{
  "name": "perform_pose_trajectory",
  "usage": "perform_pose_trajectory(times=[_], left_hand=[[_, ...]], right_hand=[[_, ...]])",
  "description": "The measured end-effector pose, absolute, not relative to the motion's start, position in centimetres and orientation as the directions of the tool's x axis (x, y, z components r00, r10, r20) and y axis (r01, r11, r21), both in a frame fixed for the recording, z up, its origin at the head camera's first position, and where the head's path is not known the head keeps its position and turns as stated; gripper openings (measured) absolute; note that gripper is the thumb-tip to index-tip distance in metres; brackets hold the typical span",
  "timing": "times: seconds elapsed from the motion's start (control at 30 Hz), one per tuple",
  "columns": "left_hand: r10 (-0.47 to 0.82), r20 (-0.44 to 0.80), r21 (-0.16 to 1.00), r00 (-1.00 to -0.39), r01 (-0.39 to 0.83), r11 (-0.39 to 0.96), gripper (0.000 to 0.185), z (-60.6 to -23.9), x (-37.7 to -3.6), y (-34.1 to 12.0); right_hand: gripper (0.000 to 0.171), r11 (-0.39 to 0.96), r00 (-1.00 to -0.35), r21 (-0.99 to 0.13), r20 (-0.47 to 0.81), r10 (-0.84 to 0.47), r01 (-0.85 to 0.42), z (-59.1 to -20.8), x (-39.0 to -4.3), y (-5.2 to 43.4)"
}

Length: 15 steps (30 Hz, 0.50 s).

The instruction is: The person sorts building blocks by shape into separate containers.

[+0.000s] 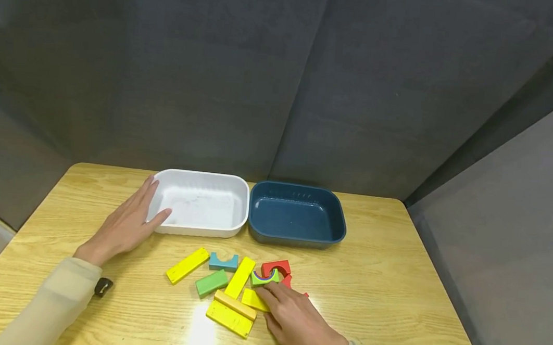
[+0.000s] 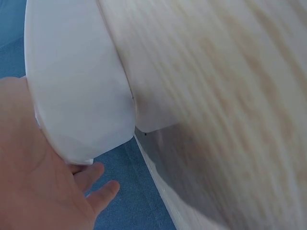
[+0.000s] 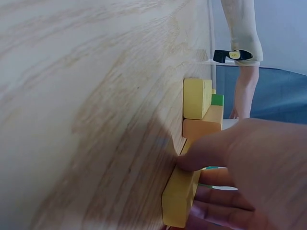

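My right hand [image 1: 297,318] is in the block pile, its thumb and fingers gripping a yellow block [image 3: 177,199] that lies on the table. A green arch block [image 1: 258,282] with a rainbow-striped curve sits just beyond the fingertips, partly hidden by them. Behind it is a red arch block [image 1: 271,266], with more red pieces partly covered by the hand. My left hand [image 1: 128,221] rests with straight fingers against the left end of a white plastic basin [image 1: 195,231]; in the left wrist view its palm [image 2: 38,167] lies along the basin's outer wall.
A dark blue basin [image 1: 296,241] stands beside the white one. Left of the right hand lie an orange strip block [image 1: 235,305], yellow blocks [image 1: 188,265], a green block [image 1: 212,283] and a blue arch block [image 1: 223,264]. Grey panels [image 1: 281,89] enclose the wooden table.
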<state>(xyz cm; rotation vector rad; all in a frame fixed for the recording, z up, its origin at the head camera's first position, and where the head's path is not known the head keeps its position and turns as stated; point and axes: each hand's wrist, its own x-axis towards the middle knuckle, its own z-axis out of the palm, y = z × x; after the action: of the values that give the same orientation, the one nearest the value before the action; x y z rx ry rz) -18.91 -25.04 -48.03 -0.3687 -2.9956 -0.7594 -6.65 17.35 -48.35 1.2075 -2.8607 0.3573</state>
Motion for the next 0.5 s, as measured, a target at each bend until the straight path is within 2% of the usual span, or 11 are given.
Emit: perform_pose_trajectory(times=[0.3, 0.5], left_hand=[[0.222, 0.082, 0.462, -0.972, 0.235, 0.855, 0.094, -48.09, -18.91, -25.04], [0.223, 0.074, 0.461, -0.972, 0.232, 0.857, 0.094, -48.17, -18.97, -25.02]], right_hand=[[0.044, 0.706, -0.729, -0.225, 0.037, -0.683, -0.672, -48.26, -6.78, 17.12], [0.043, 0.707, -0.73, -0.216, 0.039, -0.682, -0.673, -48.1, -6.72, 17.1]])
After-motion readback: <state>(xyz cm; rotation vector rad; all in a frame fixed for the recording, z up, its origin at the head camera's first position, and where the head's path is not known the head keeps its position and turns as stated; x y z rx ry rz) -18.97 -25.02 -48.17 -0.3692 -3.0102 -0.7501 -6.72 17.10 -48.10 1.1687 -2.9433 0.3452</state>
